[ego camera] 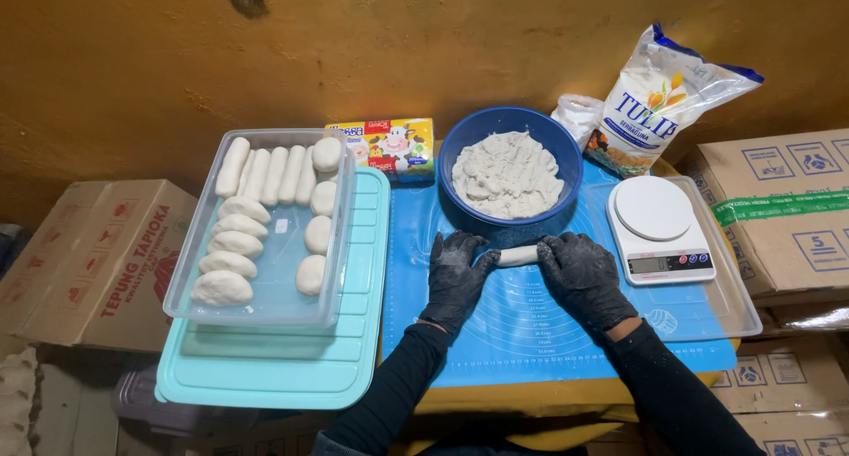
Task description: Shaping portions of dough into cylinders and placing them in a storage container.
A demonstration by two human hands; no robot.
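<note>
A: Which step is shown?
B: Shaping, it seems. Left hand and right hand, fingers curled, grip a dough roll on the blue mat, near the bowl.
A: Next requirement?
B: Probably even pressure.

Bowl behind mat (scale right).

White scale, flour bag, cardboard boxes.
</note>
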